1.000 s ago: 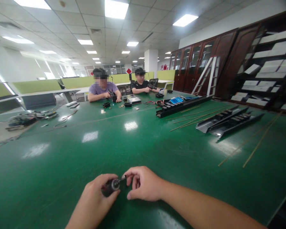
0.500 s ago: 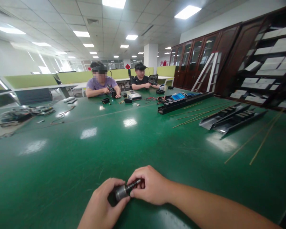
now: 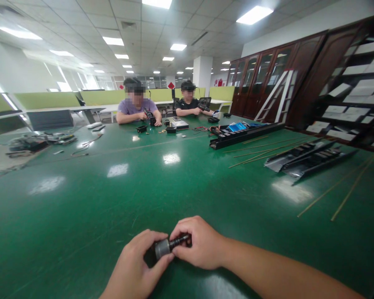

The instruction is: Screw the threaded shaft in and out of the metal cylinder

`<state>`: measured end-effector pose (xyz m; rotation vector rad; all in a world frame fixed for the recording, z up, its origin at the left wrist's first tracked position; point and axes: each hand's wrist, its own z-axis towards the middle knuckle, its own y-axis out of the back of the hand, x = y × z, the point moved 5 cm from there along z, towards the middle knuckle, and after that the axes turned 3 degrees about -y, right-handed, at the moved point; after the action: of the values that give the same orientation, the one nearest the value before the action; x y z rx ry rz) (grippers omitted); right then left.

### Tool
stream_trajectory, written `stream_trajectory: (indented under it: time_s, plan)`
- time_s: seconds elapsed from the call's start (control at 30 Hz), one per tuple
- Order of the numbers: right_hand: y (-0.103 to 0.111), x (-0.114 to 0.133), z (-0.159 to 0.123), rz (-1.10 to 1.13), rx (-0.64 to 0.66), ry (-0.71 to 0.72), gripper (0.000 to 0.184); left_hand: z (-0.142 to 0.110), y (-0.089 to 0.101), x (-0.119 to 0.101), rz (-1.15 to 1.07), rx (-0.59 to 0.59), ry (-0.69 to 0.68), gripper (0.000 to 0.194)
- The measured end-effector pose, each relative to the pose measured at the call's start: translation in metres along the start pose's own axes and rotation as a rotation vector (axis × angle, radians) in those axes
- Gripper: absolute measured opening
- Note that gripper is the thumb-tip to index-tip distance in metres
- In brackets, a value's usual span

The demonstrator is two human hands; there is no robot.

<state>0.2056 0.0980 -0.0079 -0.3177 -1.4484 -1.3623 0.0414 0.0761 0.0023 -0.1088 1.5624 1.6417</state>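
Close to me, above the near part of the green table (image 3: 112,207), both hands are on a small metal cylinder with a thin ribbed shaft (image 3: 162,248); its exact kind I cannot make out. My left hand (image 3: 140,259) grips the wide grey cylinder body between thumb and fingers. From the other side, my right hand (image 3: 199,243) pinches the dark, narrow shaft, whose tip points up to the right. The fingers of the right hand cover part of the shaft. The cylinder's rear end is dark and partly hidden in the left hand.
Across the table, a person in purple (image 3: 137,108) and a person in black (image 3: 190,104) handle dark tools. Black metal channels (image 3: 311,158), thin brass-coloured rods (image 3: 355,187) and a long black tray (image 3: 246,135) with blue packets lie to the right. A pile of parts (image 3: 34,143) sits left.
The view has shifted slightly, so the background sits a little further right. Both hands keep their hold on the metal cylinder and its shaft, with only small finger shifts.
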Motion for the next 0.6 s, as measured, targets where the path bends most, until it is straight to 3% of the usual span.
stream_trajectory:
  time_s: [0.6]
  plan:
    - [0.0014,0.0023,-0.0007,-0.001,-0.048,0.059,0.010,0.0009,-0.0005,0.0013,-0.052,0.072,0.038,0.026]
